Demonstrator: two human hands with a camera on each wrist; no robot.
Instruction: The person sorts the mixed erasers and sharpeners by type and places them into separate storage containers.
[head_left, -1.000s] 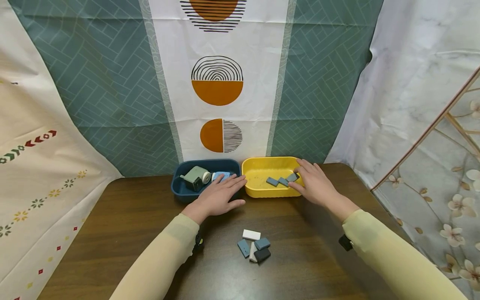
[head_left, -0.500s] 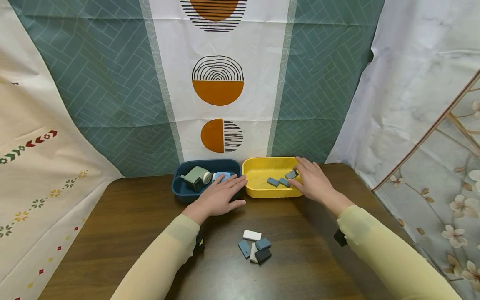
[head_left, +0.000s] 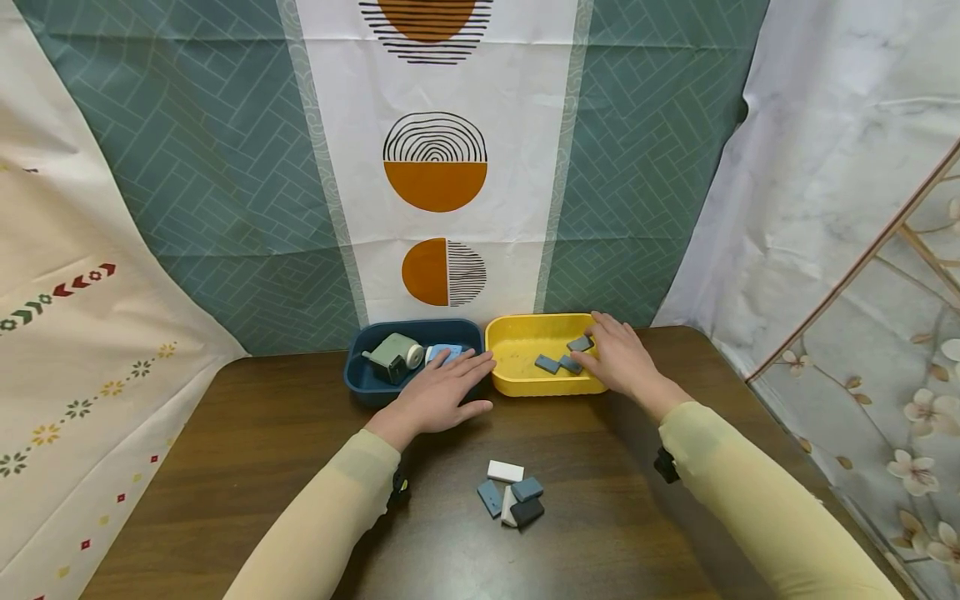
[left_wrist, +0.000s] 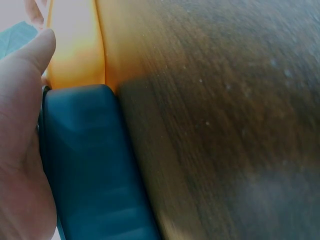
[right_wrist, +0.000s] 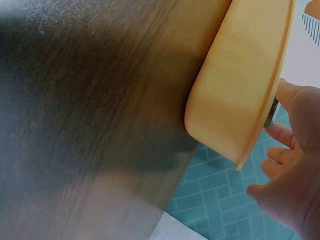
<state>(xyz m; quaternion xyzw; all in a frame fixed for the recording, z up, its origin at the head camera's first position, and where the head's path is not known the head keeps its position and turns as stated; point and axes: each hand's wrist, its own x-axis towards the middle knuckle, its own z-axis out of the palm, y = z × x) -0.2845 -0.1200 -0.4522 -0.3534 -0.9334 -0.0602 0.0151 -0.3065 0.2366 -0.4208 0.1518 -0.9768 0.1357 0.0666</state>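
Observation:
In the head view my right hand (head_left: 621, 357) reaches into the right end of the yellow tray (head_left: 517, 388). Its thumb and fingertips pinch a small grey-blue block (head_left: 580, 343); the right wrist view shows the block's dark edge (right_wrist: 271, 114) between them. Two similar blocks, a left one (head_left: 547, 363) and a nearer one (head_left: 571, 364), lie on the tray floor. My left hand (head_left: 435, 393) lies straight-fingered over the right end of the dark blue tray (head_left: 367, 395), fingertips at the seam between both trays.
Several small blocks lie clustered on the wooden table (head_left: 300, 467): a white block (head_left: 506, 471), a black block (head_left: 527, 512) and grey-blue ones. A green toy-like object (head_left: 393, 350) and a light-blue item (head_left: 444, 352) sit in the blue tray. Patterned cloth (head_left: 615, 167) hangs behind.
My right hand has shifted slightly left and away from me, and the pinched grey-blue block has moved with it toward the back of the yellow tray. The left hand stays put.

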